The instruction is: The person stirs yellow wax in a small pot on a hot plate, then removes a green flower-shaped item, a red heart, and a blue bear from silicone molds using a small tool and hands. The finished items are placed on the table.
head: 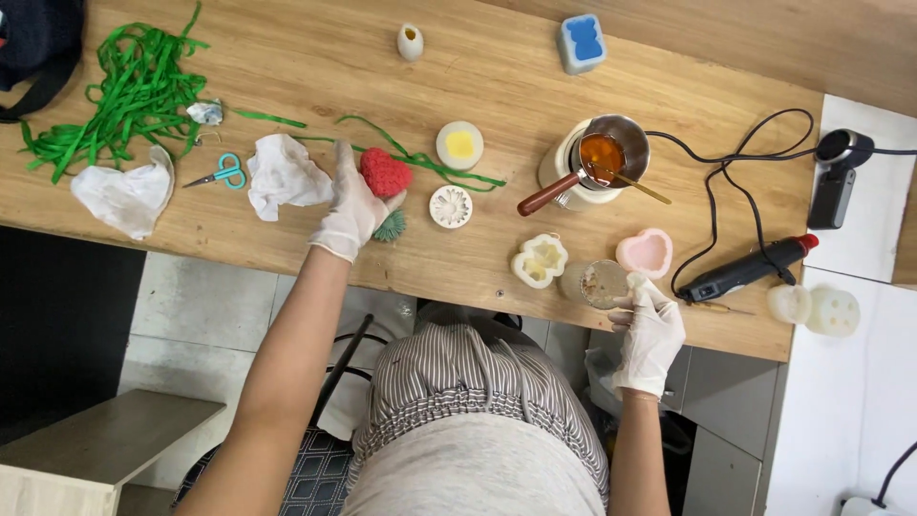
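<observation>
the left hand (351, 205) grips a finished red strawberry (385, 173). at four o'clock, the right hand (650, 330) holds a small glass (602, 283); pot (611, 153) wax unpoured.

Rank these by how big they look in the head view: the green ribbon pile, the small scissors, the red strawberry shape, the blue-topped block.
1. green ribbon pile
2. red strawberry shape, held in the left hand
3. small scissors and blue-topped block: look alike, no ranking.
</observation>
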